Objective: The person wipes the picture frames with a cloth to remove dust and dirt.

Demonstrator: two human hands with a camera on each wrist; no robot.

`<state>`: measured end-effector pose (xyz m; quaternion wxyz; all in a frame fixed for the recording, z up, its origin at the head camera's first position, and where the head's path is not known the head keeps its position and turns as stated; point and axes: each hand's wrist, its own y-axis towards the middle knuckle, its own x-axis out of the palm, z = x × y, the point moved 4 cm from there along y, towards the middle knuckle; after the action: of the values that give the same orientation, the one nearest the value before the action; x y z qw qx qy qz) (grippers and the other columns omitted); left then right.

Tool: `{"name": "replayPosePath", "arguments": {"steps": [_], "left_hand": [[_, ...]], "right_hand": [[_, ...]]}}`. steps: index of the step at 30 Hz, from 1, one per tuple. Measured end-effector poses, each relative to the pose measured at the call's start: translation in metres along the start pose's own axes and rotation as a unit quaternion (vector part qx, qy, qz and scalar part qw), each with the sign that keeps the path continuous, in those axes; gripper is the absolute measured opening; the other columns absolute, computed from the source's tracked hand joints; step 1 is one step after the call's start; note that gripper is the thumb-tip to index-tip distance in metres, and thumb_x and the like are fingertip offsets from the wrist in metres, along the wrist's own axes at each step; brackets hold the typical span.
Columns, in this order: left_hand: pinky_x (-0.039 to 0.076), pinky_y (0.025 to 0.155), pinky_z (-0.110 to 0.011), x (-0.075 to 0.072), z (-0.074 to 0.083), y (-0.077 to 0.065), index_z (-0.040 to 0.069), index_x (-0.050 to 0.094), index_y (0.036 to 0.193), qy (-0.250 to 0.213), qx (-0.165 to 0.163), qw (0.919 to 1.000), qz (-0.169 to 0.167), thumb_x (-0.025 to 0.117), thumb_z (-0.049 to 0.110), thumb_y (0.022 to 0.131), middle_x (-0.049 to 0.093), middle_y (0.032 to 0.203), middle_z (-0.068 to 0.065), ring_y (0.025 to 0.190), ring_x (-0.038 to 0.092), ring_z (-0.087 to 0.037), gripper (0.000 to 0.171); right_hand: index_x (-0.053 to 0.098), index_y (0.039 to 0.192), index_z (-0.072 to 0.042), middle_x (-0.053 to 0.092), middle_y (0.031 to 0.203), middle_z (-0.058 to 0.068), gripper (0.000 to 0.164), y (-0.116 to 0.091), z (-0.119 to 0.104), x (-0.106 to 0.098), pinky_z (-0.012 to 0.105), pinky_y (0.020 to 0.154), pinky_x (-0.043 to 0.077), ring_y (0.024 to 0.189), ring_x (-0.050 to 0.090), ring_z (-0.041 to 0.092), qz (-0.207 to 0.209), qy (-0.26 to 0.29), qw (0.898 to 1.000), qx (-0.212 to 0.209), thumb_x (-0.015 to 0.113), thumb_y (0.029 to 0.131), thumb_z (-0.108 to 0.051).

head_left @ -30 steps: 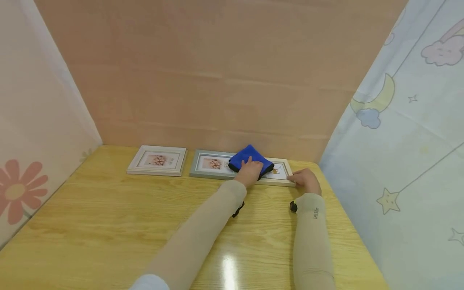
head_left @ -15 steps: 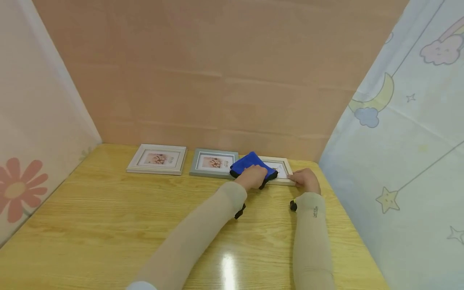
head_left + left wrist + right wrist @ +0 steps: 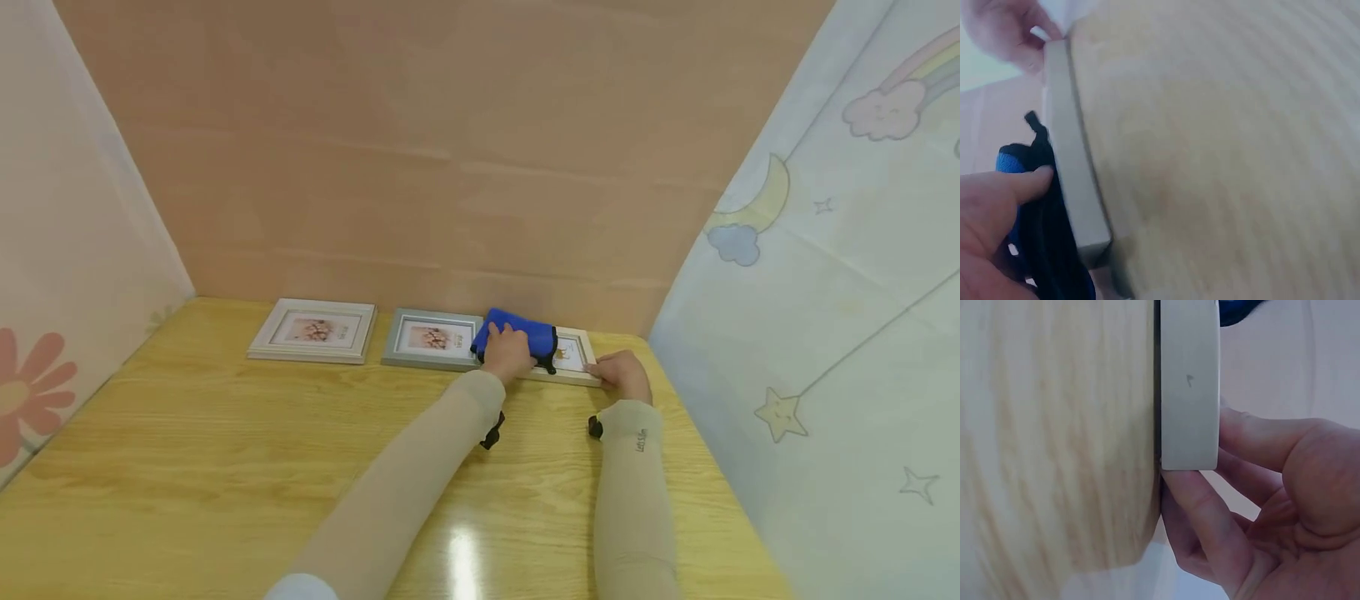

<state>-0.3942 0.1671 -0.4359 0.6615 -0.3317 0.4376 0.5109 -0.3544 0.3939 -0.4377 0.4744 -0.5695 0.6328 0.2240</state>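
Observation:
A folded blue cloth [image 3: 534,335] with black edging lies over the left part of a cream picture frame [image 3: 573,379]. My left hand [image 3: 507,354] holds this cloth down on the frame. Its thumb [image 3: 1030,186] presses the black edging beside the frame's side edge in the left wrist view. At the frame's right end, my right hand [image 3: 624,372] grips the corner. The right wrist view has the thumb over the face and fingers [image 3: 1207,515] against the end of the frame's side [image 3: 1190,387]. Cloth and left hand hide much of the picture.
A grey-blue picture frame [image 3: 435,339] lies just left of the cream one, its right end partly covered by the cloth. Further left is a white frame [image 3: 313,332]. All lie along the back of the wooden table [image 3: 300,450], before a brown backdrop [image 3: 360,167].
My left hand moves the cloth toward me and slightly right, then back up and left; the cloth looks more folded now. My right hand stays at the frame's corner. The head view shifts slightly.

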Motion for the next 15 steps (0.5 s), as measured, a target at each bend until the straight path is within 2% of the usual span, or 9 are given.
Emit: {"name": "replayPosePath", "arguments": {"steps": [1,3,6,8,11,15], "left_hand": [[0.033,0.136,-0.053,-0.003,0.001,-0.007,0.020,0.063,0.154,0.014,-0.001,0.9999,-0.008,0.062,0.026,0.110,0.048,0.171,-0.014,0.165,0.033,-0.043,0.045],[0.021,0.139,-0.058,0.001,0.001,-0.011,0.027,0.061,0.156,0.007,0.012,0.9998,-0.012,0.052,0.020,0.114,0.044,0.175,-0.011,0.169,0.023,-0.045,0.044],[0.019,0.137,-0.066,0.004,0.006,-0.016,0.031,0.057,0.159,-0.018,0.003,0.9998,-0.008,0.040,0.011,0.117,0.045,0.174,-0.006,0.170,0.015,-0.049,0.050],[0.021,0.135,-0.069,0.009,0.010,-0.016,0.030,0.056,0.161,-0.024,0.009,0.9996,-0.010,0.040,0.010,0.117,0.046,0.173,-0.007,0.169,0.015,-0.051,0.050],[0.026,0.133,-0.071,0.016,0.017,-0.018,0.027,0.053,0.162,-0.042,0.020,0.9988,-0.017,0.047,0.018,0.117,0.044,0.174,-0.009,0.168,0.015,-0.054,0.047],[0.028,0.131,-0.072,0.014,0.017,-0.018,0.024,0.052,0.163,-0.063,0.025,0.9975,-0.018,0.054,0.023,0.115,0.040,0.176,-0.011,0.167,0.013,-0.057,0.049]], "right_hand": [[0.066,0.145,0.001,0.062,0.152,0.030,0.054,0.001,0.000,0.001,0.054,0.123,0.048,0.128,0.062,0.039,0.004,-0.006,1.000,-0.002,0.064,0.107,-0.037],[0.069,0.141,0.001,0.064,0.149,0.030,0.052,0.003,0.000,0.002,0.054,0.122,0.049,0.127,0.063,0.040,0.014,-0.011,1.000,-0.008,0.065,0.106,-0.038],[0.071,0.139,0.001,0.067,0.145,0.029,0.051,0.005,-0.001,0.003,0.053,0.121,0.050,0.128,0.064,0.042,0.019,-0.004,1.000,-0.016,0.068,0.105,-0.037],[0.068,0.143,0.001,0.066,0.148,0.029,0.053,0.006,-0.001,0.002,0.053,0.120,0.050,0.130,0.065,0.044,0.018,-0.004,1.000,-0.018,0.068,0.105,-0.037],[0.063,0.148,0.002,0.062,0.153,0.028,0.055,0.006,0.002,0.003,0.054,0.123,0.048,0.138,0.061,0.046,0.015,-0.020,1.000,-0.009,0.066,0.107,-0.035],[0.061,0.149,0.003,0.063,0.152,0.028,0.056,0.005,0.003,0.000,0.055,0.125,0.046,0.139,0.061,0.046,0.017,-0.023,1.000,0.003,0.064,0.107,-0.034]]}}
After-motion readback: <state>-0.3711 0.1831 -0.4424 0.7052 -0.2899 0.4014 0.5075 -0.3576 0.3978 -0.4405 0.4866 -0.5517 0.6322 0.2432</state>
